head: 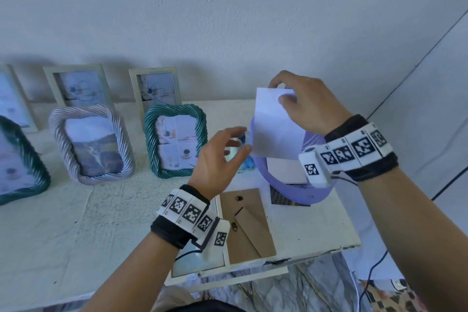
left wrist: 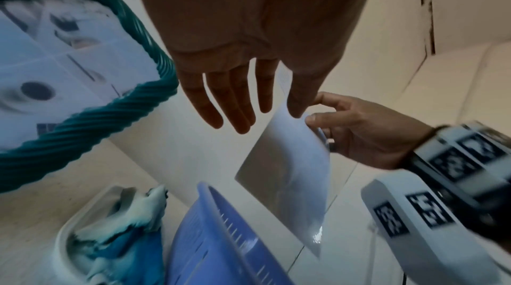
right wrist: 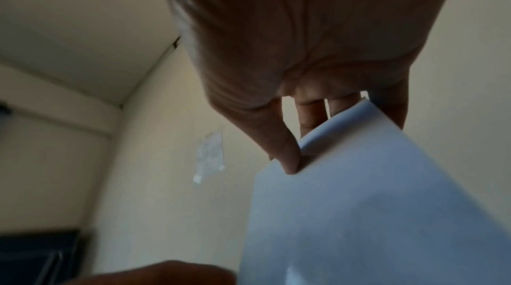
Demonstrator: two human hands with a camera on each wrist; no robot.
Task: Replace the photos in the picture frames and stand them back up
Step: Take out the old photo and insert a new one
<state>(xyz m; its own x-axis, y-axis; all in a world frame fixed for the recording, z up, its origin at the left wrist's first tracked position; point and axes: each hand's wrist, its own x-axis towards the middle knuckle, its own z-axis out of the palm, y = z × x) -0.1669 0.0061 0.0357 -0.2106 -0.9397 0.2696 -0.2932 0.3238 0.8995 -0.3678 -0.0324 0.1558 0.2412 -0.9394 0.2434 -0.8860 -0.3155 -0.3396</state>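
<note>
My right hand (head: 286,95) pinches the top edge of a white photo sheet (head: 274,124) and holds it upright above a purple basket (head: 301,194). The same sheet (left wrist: 293,171) hangs below my right hand (left wrist: 356,130) in the left wrist view, and it fills the lower right of the right wrist view as photo sheet (right wrist: 373,213). My left hand (head: 228,149) is open, its fingers spread, close to the sheet's lower left corner. An opened white frame (head: 202,265) lies face down at the table's front edge, its brown backing board (head: 249,225) beside it.
Several standing frames line the table: a teal twisted one (head: 174,140), a silver twisted one (head: 91,145), two flat white ones (head: 155,91) against the wall. A blue-white object in a white dish (left wrist: 121,233) sits left of the basket. More paper lies inside the basket.
</note>
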